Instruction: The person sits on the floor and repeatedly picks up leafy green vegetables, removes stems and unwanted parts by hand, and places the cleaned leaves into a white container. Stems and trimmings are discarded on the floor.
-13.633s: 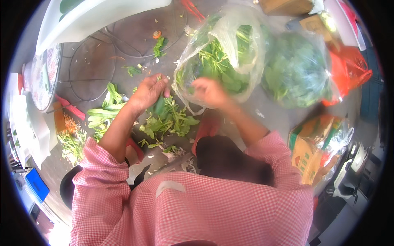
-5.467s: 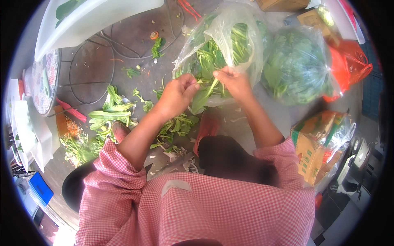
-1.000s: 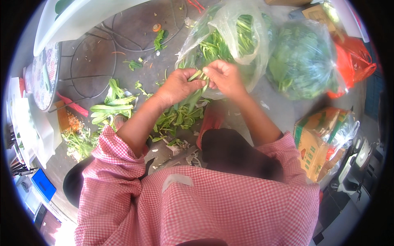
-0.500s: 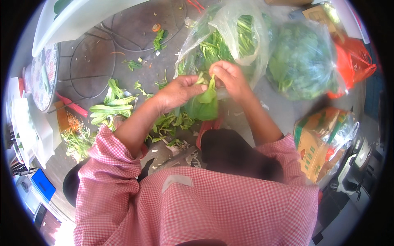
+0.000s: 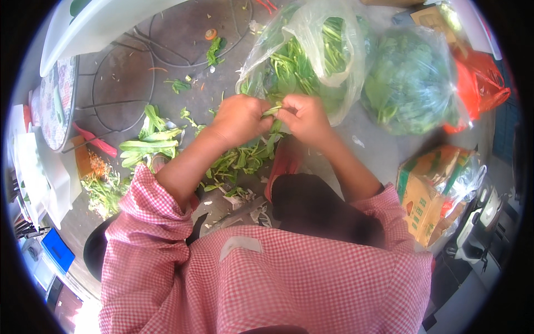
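Pinching a slender pale-green vegetable stem point(image 5: 271, 111) between the fingers of bare left hand point(image 5: 238, 118) and right hand point(image 5: 306, 119); held near an open translucent plastic bag point(image 5: 309, 34) and a loose green leaf heap point(image 5: 245, 158).

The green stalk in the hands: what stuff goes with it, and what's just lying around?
Seem to go with it:
green stalk, pinched by left hand and right hand
open clear bag of greens
leafy pile on the floor

Seem just lying around:
red plastic bag
cardboard box
blue flat thing
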Demonstrator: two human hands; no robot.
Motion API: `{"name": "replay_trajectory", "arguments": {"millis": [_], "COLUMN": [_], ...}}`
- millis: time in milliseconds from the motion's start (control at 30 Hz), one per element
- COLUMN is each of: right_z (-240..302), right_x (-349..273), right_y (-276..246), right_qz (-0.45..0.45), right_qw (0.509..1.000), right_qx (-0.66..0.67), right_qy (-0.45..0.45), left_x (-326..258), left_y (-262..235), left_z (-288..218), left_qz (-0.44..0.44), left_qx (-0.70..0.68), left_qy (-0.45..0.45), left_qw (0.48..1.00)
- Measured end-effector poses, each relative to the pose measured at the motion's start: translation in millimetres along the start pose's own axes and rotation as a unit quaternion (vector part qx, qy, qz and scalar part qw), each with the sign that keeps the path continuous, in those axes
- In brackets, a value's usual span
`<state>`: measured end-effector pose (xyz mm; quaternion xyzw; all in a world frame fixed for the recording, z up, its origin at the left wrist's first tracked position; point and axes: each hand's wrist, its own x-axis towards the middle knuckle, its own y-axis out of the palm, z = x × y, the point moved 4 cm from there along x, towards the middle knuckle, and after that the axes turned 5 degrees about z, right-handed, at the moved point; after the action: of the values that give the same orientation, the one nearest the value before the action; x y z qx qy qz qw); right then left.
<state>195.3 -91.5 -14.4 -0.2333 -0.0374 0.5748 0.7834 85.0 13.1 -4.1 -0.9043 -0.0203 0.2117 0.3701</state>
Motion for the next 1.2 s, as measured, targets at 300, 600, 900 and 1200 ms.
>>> {"name": "replay_trajectory", "arguments": {"millis": [300,600,900,1200], "right_z": [-31,-30,-30,-10], "right_x": [-1,-5,-18,48], "right_y": [-7,13,27,12], "right_qz": [-0.049,-0.102,0.308,0.213], "right_qw": [0.962,0.977,0.924,0.959], "right_qx": [0.177,0.169,0.180,0.184], "right_qy": [0.201,0.080,0.141,0.023], "left_x": [-6,-1,-35,-40], "left_y": [14,43,17,-5], "left_z": [10,-2,46,50], "left_qz": [0.023,-0.001,0.227,0.087], "left_qx": [-0.333,-0.434,-0.240,-0.480], "left_qy": [-0.105,-0.108,-0.026,-0.090], "left_qw": [0.937,0.894,0.943,0.868]}}
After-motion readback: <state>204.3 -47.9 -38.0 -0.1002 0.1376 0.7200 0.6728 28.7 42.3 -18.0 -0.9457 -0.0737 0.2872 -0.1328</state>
